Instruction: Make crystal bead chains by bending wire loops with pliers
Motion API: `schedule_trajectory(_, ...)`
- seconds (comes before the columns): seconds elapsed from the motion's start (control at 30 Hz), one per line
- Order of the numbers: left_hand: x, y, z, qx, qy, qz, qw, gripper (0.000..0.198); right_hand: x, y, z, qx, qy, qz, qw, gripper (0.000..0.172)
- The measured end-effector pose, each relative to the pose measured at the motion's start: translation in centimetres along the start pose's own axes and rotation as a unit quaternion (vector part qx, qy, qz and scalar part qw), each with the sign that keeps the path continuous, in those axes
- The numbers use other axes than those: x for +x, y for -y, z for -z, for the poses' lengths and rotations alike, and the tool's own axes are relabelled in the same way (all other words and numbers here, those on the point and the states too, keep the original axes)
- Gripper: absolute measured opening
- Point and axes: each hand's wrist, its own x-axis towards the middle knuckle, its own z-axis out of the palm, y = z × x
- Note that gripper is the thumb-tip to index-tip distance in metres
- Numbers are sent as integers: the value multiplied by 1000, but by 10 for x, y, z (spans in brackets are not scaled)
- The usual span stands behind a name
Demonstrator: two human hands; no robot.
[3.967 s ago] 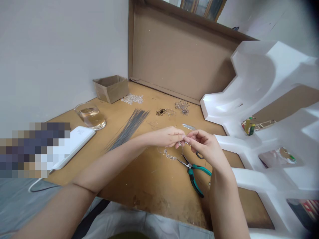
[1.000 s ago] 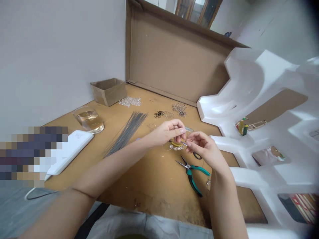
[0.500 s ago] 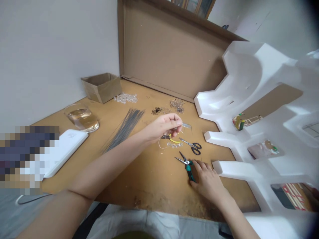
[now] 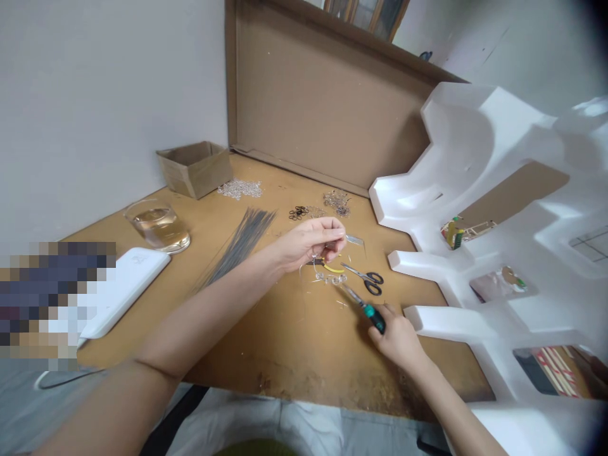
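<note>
My left hand (image 4: 327,239) is closed, thumb against forefinger, above the middle of the table. From it hangs a thin wire with a string of clear beads (image 4: 332,278). A small silvery flat piece with a fine bent end (image 4: 354,240) sticks out past the fingertips; what it is I cannot make out. My right hand (image 4: 396,335) is wrapped round the green and black handles of needle-nose pliers (image 4: 368,310). Their jaws point up and left toward the beads. Scissors with black handles (image 4: 373,283) lie just beyond. Yellow-handled pliers (image 4: 332,268) are partly hidden under my left hand.
A bundle of grey wires (image 4: 244,240) lies left of centre. Behind are loose clear beads (image 4: 240,189), a cardboard box (image 4: 194,171), black loops (image 4: 298,213) and a small wire pile (image 4: 337,201). A glass of liquid (image 4: 159,228) stands left; white foam packaging (image 4: 432,272) stands right.
My right hand has picked up the green-handled pliers from the table and turned their jaws toward the beads. My left hand has stayed nearly in place.
</note>
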Motion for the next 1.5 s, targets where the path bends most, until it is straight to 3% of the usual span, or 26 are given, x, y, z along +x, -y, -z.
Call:
schedule_trajectory(0.1,-1,-1,-2,38,-11,-3,999,16,-1,-1,22,157,-1,-24,987,30)
schedule_trajectory(0.2,-2,-3,-6,89,-28,-3,996,16,-4,11,55,260,39,12,965,29)
schedule_trajectory(0.33,-4,-6,-15,167,-48,8,985,13,-5,31,90,274,76,18,959,26)
schedule_trajectory(0.43,-4,-8,-19,198,-58,13,978,12,-2,39,101,267,96,28,958,20)
schedule_trajectory(0.63,-4,-6,-17,207,-64,7,976,12,3,42,104,262,130,21,956,20)
schedule_trajectory(1.5,-2,-3,-12,195,-83,-7,977,10,8,45,100,245,123,-6,962,16)
